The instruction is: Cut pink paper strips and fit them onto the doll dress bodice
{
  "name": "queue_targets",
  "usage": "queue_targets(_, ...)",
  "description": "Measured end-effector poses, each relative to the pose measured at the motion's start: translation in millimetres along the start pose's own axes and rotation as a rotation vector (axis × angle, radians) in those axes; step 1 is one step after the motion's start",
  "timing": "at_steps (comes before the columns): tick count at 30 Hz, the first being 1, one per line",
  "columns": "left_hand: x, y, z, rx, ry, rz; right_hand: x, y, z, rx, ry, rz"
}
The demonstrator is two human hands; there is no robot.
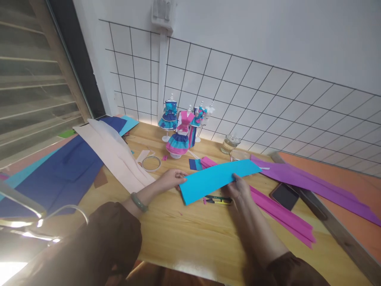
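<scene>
Between my two hands I hold a folded strip of bright blue crepe paper (218,177) above the wooden table. My left hand (171,179) pinches its left end, thumb on top. Farther along its lower edge, my right hand (239,186) grips the strip with the thumb over it and the fingers mostly hidden beneath. Under the strip, near my right hand, lie small scissors (218,200) with yellow and dark handles. A pink crepe strip (281,216) stretches out to the right, passing behind my right hand. Several small dress forms (180,133) in paper dresses stand at the back.
Dark blue sheets (68,171) and a pale pink sheet (114,153) cover the left side. A tape roll (151,163) and a glass (229,143) sit toward the wall grid. At right are a purple sheet (315,184) and a phone (285,196).
</scene>
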State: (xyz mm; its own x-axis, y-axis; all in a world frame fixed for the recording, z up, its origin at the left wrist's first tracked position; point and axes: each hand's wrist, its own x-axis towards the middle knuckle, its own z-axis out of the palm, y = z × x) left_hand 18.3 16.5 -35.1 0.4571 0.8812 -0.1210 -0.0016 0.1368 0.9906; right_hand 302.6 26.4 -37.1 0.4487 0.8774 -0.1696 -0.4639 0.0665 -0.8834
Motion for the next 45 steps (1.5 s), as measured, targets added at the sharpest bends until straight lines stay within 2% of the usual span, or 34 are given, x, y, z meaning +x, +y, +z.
queue_targets(3, -0.2, 6.9, -2.8, -0.067, 0.132, -0.004, -15.1, -8.0, 5.5, -0.051, -0.106, 0.116)
queue_targets(7, -1.4, 13.0, -4.3, -0.209, 0.240, -0.045, -47.4, -17.2, 5.9, -0.160, -0.264, 0.261)
queue_targets(9, -2.0, 13.2, -3.8, -0.277, 0.255, -0.049, -64.9, -20.0, 3.4, -0.290, -0.348, 0.300)
queue_targets(10, -2.2, 12.7, -3.5, -0.310, 0.252, -0.048, -73.2, -20.9, 1.8, -0.427, -0.414, 0.275)
queue_targets(12, -2.5, 11.1, -3.0, -0.367, 0.225, -0.034, -87.9, -22.3, -1.4, -0.709, -0.539, 0.114)
queue_targets(17, -2.0, 9.0, -2.7, -0.416, 0.210, -0.027, -104.0, -23.4, -10.6, -1.214, -0.803, -0.505)
queue_targets(20, -1.9, 10.4, -2.5, -0.418, 0.225, -0.032, -100.1, -20.7, -19.1, -1.421, -0.827, -0.815)
queue_targets(24, -1.4, 11.0, -3.0, -0.452, 0.222, -0.005, -95.7, -13.8, -29.4, -1.640, -0.845, -0.998)
queue_targets(29, -1.4, 12.3, -3.8, -0.513, 0.193, 0.029, -97.9, -12.8, -32.9, -1.711, -0.851, -1.074)
queue_targets(35, -3.3, 17.4, -2.6, -0.548, 0.206, 0.009, -88.6, -18.5, -33.0, -1.671, -0.794, -0.944)
queue_targets(40, -4.1, 17.7, -1.9, -0.558, 0.177, 0.021, -88.9, -23.7, -22.3, -1.526, -0.889, -0.879)
queue_targets(45, -4.3, 17.2, 0.6, -0.567, 0.155, 0.024, -94.4, -25.1, -5.3, -1.424, -0.857, -0.931)
